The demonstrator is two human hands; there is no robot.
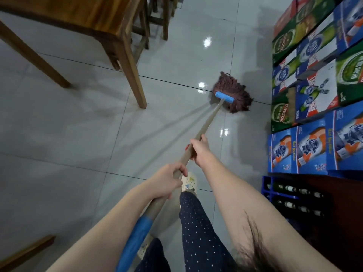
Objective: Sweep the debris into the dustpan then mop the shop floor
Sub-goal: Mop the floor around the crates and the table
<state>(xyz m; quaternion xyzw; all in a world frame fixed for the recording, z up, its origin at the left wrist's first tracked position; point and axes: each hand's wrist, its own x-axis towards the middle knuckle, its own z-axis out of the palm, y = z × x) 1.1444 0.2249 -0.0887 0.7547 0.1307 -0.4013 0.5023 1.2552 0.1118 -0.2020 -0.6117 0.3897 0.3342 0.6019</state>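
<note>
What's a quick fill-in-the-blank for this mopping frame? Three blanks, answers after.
1. The left hand and right hand both grip the ____ of the mop.
2. The ____ hand is closer to the mop head.
3. The clamp on the mop head is coloured ____.
Answers: handle; right; blue.

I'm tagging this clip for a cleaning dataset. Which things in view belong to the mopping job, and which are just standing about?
Part of the job:
- mop head, resting on the tiled floor
- mop handle, gripped by the left hand and the right hand

Just standing about:
- wooden table
- stacked beer cartons
- blue bottle crate
</note>
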